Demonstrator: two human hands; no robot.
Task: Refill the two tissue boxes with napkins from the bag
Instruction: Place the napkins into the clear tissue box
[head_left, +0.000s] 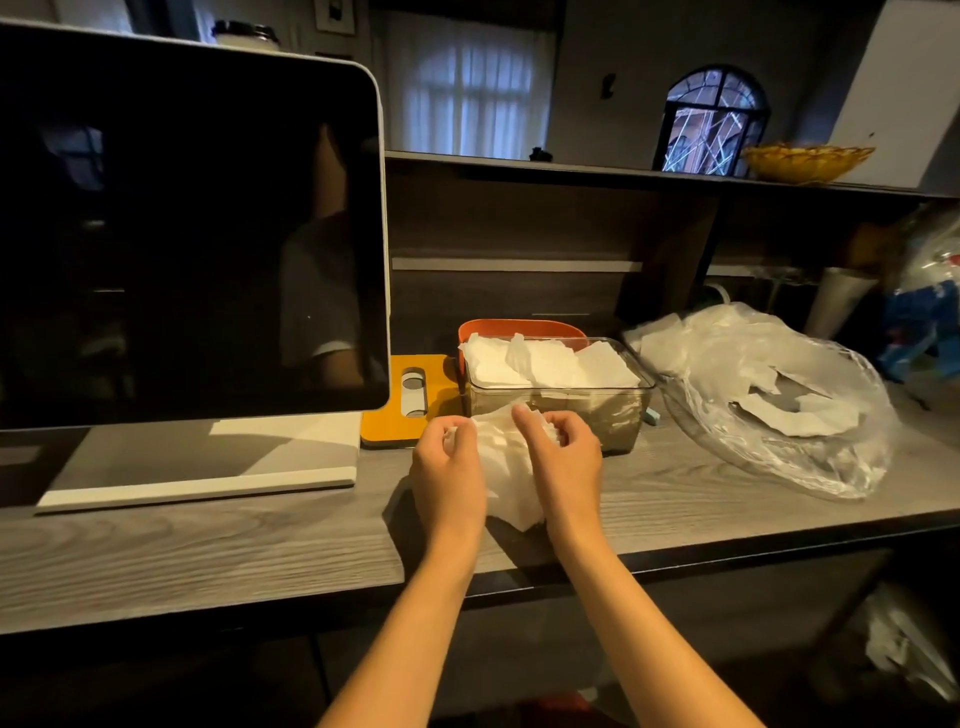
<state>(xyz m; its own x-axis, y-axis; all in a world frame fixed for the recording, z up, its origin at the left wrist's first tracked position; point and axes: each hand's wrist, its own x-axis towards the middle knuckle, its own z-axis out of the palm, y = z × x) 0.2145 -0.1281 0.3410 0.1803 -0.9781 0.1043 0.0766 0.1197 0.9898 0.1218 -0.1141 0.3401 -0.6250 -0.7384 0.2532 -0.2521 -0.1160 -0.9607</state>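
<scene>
A clear tissue box (558, 410) stands open on the grey counter, with white napkins (545, 361) piled loosely at its top. Right behind it an orange box (519, 327) shows only its rim. A yellow lid (410, 400) with a slot lies flat to the left. My left hand (449, 467) and my right hand (563, 457) both pinch one crumpled white napkin (506, 478), held just above the counter in front of the clear box. A clear plastic bag (769, 400) with more napkins lies on the right.
A large dark monitor (187, 234) on a white stand fills the left side of the counter (208, 545). A raised shelf runs behind the boxes, carrying a yellow bowl (808, 161). Blue-and-white packaging (924, 312) sits at far right.
</scene>
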